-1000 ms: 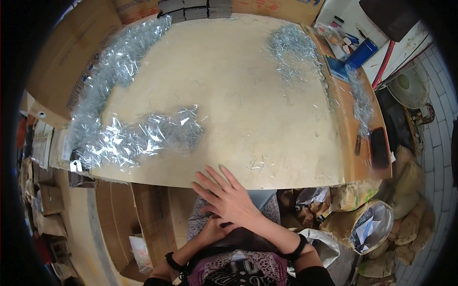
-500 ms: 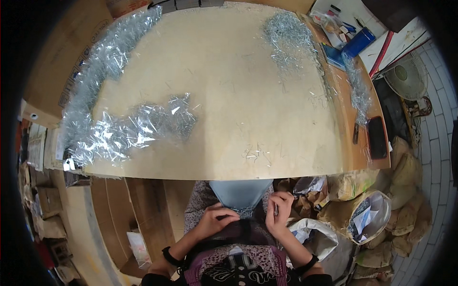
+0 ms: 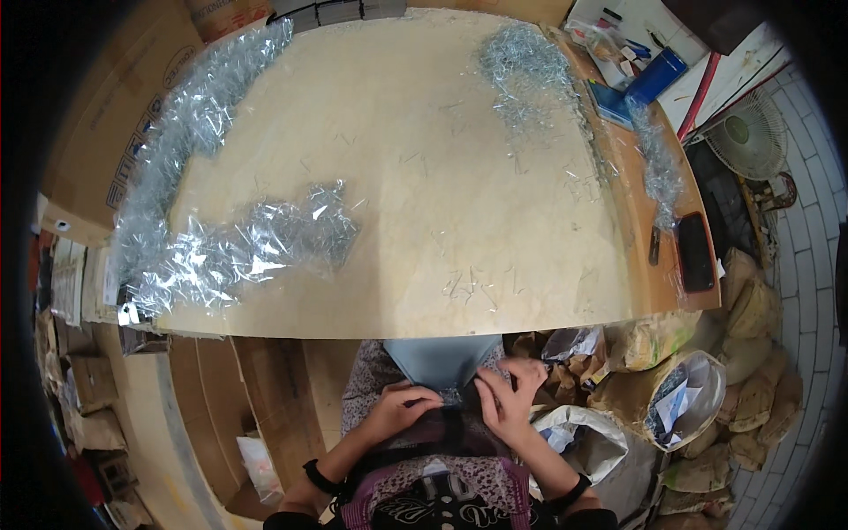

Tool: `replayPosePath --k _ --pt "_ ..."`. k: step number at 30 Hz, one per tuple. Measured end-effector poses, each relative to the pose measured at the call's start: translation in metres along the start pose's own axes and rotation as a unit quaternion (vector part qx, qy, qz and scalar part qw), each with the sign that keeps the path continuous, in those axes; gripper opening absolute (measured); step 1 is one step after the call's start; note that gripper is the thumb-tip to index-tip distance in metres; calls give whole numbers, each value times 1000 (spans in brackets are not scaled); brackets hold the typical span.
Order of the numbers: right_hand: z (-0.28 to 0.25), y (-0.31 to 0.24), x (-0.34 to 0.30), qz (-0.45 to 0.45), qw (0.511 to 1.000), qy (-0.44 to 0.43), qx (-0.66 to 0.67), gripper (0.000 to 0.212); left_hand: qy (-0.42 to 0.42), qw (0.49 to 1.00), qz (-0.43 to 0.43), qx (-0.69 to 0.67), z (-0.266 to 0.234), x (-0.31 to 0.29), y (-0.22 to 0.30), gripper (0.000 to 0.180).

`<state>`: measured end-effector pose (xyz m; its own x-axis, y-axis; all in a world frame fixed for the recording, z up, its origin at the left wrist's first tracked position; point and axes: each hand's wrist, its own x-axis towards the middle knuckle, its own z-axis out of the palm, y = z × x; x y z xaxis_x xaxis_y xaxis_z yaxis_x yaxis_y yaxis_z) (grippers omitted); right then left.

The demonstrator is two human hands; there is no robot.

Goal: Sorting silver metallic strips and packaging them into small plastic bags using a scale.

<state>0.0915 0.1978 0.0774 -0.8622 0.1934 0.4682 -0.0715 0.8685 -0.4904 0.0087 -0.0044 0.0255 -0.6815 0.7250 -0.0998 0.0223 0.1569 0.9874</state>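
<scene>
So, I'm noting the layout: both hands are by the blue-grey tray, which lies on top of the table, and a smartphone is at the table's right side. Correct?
Not quite: the head view shows the blue-grey tray below the near edge of the table, over the lap. The left hand and right hand are indeed by it, the smartphone at the table's right side.

Worn on your head, the left of two fisheye cameras looks steeply down and forward, upright and unmirrored. Your left hand (image 3: 397, 412) and right hand (image 3: 515, 397) appear low at centre, near your body, with the tabletop (image 3: 477, 208) spreading ahead, its edges bowed. The wide view reaches from a cardboard carton (image 3: 99, 115) on your left to a fan (image 3: 746, 137) on your right.
</scene>
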Motion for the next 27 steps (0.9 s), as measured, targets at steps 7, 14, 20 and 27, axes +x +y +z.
replayPosePath --k 7,14,20,27 --pt "-9 5 65 -78 993 -89 -9 43 34 998 9 42 -4 2 7 8" --pt "10 -4 -8 94 991 -34 94 25 31 999 -3 43 -3 5 12 8" --pt "33 25 -52 81 932 -279 217 18 -78 996 -18 35 -5 -5 -8 9" --pt "-3 6 16 194 855 -250 411 10 -84 981 -137 -110 -35 9 62 17"
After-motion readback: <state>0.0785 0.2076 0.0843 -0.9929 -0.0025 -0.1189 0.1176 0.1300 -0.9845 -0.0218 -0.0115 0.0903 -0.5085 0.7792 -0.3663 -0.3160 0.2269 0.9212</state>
